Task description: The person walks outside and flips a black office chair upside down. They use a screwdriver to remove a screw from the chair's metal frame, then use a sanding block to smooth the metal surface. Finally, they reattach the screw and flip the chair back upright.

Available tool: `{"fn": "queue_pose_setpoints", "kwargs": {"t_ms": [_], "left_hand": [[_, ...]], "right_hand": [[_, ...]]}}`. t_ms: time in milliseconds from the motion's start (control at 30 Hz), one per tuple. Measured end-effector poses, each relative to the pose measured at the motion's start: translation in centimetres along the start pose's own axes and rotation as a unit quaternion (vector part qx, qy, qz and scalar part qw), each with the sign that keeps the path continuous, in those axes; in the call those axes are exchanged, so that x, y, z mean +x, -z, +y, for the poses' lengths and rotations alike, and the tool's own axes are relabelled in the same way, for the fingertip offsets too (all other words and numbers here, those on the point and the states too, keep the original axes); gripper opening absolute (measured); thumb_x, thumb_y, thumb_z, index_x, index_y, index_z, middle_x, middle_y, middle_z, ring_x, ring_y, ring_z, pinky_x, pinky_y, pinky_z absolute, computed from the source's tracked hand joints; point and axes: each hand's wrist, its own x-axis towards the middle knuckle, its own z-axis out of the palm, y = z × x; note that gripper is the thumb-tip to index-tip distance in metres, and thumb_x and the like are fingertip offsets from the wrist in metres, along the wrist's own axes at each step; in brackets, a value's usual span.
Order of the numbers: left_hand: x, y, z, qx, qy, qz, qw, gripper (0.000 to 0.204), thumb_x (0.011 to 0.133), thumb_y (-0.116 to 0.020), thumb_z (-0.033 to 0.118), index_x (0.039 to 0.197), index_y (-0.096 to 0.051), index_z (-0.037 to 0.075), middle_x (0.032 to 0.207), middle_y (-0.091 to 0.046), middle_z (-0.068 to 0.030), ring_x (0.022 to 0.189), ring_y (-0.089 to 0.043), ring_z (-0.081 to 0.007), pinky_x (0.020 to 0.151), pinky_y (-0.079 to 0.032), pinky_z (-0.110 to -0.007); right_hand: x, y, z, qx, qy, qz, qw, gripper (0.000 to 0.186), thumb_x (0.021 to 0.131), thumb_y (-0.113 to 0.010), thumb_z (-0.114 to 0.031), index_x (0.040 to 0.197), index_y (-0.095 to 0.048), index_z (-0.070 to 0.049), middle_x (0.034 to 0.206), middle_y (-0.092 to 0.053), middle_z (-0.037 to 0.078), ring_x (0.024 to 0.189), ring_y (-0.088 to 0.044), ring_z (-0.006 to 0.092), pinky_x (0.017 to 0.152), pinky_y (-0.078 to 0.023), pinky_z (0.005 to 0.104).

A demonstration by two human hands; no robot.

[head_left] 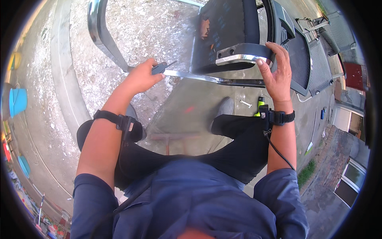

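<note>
My left hand (143, 78) grips a dark folding tool (158, 68) with a thin metal shaft sticking out, against or just over a chrome chair-frame bar (191, 76). The frame's bent chrome side (97, 30) rises at the upper left. My right hand (277, 73) is curled round the end of a black-and-chrome armrest (238, 55), thumb near its lower edge and fingers over the top; this piece has holes along it. Behind it lies a black chair seat and back (225, 32) with a torn-looking tan patch.
Other mesh chairs (326, 36) lie at upper right. A wrench (245, 102) and a green-black tool (260, 107) lie on the concrete (63, 79) by my right foot (223, 111). Blue buckets (18, 101) stand at far left; a building wall (346, 159) borders the right.
</note>
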Motion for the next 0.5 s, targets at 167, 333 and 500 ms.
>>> {"fn": "queue_pose_setpoints", "kwargs": {"t_ms": [167, 333, 500], "left_hand": [[6.4, -4.2, -0.8, -0.016, 0.022, -0.053, 0.998, 0.044, 0.081, -0.074, 0.032, 0.111, -0.066, 0.001, 0.092, -0.069, -0.0190, 0.086, -0.067, -0.0317, 0.075, -0.051, -0.040], [12.0, -10.6, -2.2, -0.075, 0.025, 0.005, 0.997, 0.039, 0.079, -0.076, 0.023, 0.113, -0.069, 0.004, 0.098, -0.071, -0.0195, 0.090, -0.069, -0.0329, 0.082, -0.053, -0.040], [16.4, -14.3, -6.0, -0.035, 0.053, 0.022, 0.998, 0.037, 0.077, -0.076, 0.016, 0.111, -0.070, 0.004, 0.094, -0.071, -0.0151, 0.085, -0.068, -0.0251, 0.077, -0.052, -0.035]], "right_hand": [[1.9, -2.1, 1.0, -0.128, 0.113, -0.036, 0.985, 0.041, 0.077, -0.078, -0.034, 0.109, -0.067, -0.012, 0.105, -0.062, 0.006, 0.095, -0.059, 0.0268, 0.102, -0.040, 0.0431], [1.5, -2.4, 2.0, -0.105, 0.097, -0.005, 0.990, 0.034, 0.075, -0.076, -0.025, 0.106, -0.068, -0.013, 0.095, -0.063, 0.004, 0.089, -0.061, 0.0234, 0.103, -0.039, 0.0502], [1.7, -3.1, 2.8, -0.079, 0.085, -0.008, 0.993, 0.035, 0.070, -0.076, -0.024, 0.101, -0.070, -0.010, 0.092, -0.065, 0.005, 0.089, -0.061, 0.0231, 0.102, -0.038, 0.0505]]}}
